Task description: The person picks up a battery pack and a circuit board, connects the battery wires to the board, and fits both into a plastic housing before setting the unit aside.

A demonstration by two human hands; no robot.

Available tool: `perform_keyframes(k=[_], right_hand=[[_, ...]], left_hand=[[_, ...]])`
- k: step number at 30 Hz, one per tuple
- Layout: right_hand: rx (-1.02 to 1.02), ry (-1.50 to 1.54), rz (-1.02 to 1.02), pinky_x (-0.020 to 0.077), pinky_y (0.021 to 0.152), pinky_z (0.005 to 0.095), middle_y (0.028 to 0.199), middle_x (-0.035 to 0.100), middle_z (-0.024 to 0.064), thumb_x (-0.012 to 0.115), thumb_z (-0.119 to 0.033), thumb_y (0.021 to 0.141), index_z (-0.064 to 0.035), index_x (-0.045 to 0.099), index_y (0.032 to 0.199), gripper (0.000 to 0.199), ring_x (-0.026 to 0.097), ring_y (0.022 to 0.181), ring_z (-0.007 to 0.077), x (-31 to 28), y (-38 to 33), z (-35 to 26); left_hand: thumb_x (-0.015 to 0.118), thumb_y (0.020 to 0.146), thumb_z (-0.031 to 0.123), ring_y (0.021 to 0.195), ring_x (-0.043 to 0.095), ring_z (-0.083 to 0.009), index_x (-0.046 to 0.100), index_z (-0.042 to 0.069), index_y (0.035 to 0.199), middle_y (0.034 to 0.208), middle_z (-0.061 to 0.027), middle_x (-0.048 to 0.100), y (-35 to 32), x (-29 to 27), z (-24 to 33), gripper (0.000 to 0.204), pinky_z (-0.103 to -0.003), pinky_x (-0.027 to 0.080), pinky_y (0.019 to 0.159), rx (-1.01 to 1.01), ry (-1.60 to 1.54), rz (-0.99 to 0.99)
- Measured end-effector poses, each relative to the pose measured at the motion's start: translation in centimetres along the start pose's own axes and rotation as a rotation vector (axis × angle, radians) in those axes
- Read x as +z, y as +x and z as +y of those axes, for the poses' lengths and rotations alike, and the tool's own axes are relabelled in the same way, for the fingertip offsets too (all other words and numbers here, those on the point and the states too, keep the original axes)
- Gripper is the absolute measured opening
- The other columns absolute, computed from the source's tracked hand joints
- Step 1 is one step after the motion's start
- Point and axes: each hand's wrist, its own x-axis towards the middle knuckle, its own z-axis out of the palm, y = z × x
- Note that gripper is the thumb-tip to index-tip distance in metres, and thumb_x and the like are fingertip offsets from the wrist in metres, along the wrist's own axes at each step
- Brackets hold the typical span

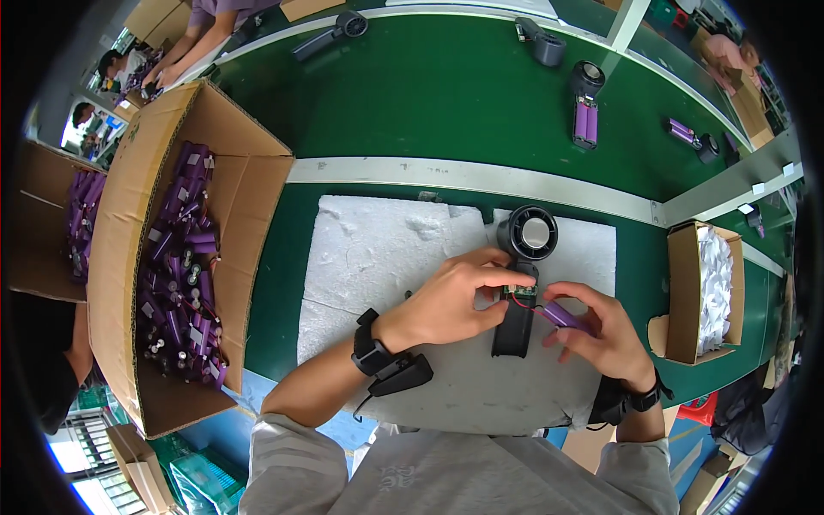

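A black hand-held fan [525, 257] lies on a white foam pad [386, 249], round head away from me, its handle open with a small green circuit board showing. My left hand [455, 300] grips the fan's handle, fingers by the circuit board. My right hand [601, 330] holds a purple battery pack [562, 315] against the handle's right side; red wires run from it to the board.
A large cardboard box [129, 257] full of purple battery packs stands at my left. A smaller box [687, 292] of white pieces sits at my right. More fans and purple batteries lie on the green belt [446, 94] beyond. Other people work at the far left and right.
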Motion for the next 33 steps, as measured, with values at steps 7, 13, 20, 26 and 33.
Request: perform_keyframes(k=[7, 13, 20, 26, 33], right_hand=[[-0.208, -0.809, 0.470, 0.0474, 0.049, 0.0245, 0.091, 0.067, 0.0078, 0.071, 0.003, 0.076, -0.0005, 0.065, 0.102, 0.027, 0.063, 0.061, 0.0154, 1.3, 1.0, 1.0], [-0.373, -0.895, 0.466, 0.0514, 0.057, 0.0293, 0.092, 0.067, 0.0103, 0.074, 0.001, 0.074, 0.0013, 0.067, 0.086, 0.014, 0.064, 0.067, 0.0222, 2.2, 0.4, 1.5], [-0.392, -0.965, 0.400, 0.0538, 0.069, 0.0352, 0.098, 0.068, 0.0133, 0.074, 0.004, 0.070, 0.0031, 0.067, 0.081, 0.013, 0.065, 0.081, 0.0284, 3.2, -0.1, 1.6], [-0.410, -1.132, 0.299, 0.0550, 0.070, 0.0358, 0.098, 0.069, 0.0162, 0.072, 0.004, 0.071, 0.0032, 0.068, 0.082, 0.011, 0.067, 0.081, 0.0290, 3.4, 0.5, 1.2], [-0.296, -1.125, 0.226, 0.0553, 0.069, 0.0352, 0.098, 0.070, 0.0157, 0.072, 0.002, 0.073, 0.0032, 0.069, 0.084, 0.012, 0.067, 0.080, 0.0284, 3.1, 0.9, 2.2]], left_hand=[[0.065, 0.076, -0.002, 0.089, 0.066, -0.0244, 0.073, 0.014, 0.107, 0.113, -0.0175, 0.062, -0.6, -0.1, -0.6, 0.036, -0.029, 0.053, 0.074, -0.117, -0.024, 0.023], [0.065, 0.074, -0.001, 0.087, 0.066, -0.0235, 0.073, 0.014, 0.105, 0.111, -0.0180, 0.063, -1.0, 0.1, -1.0, 0.036, -0.029, 0.053, 0.074, -0.094, 0.007, 0.042], [0.064, 0.073, -0.001, 0.087, 0.066, -0.0242, 0.072, 0.014, 0.105, 0.109, -0.0175, 0.063, -1.5, 0.3, -1.3, 0.036, -0.029, 0.053, 0.075, -0.080, 0.007, 0.029], [0.063, 0.074, -0.002, 0.086, 0.066, -0.0230, 0.072, 0.013, 0.106, 0.105, -0.0157, 0.064, -1.7, 0.5, -2.2, 0.036, -0.030, 0.053, 0.075, -0.041, 0.009, 0.031], [0.061, 0.075, -0.005, 0.083, 0.065, -0.0201, 0.072, 0.010, 0.105, 0.099, -0.0121, 0.065, -2.6, 1.0, -3.4, 0.035, -0.029, 0.052, 0.076, -0.046, -0.050, 0.021]])
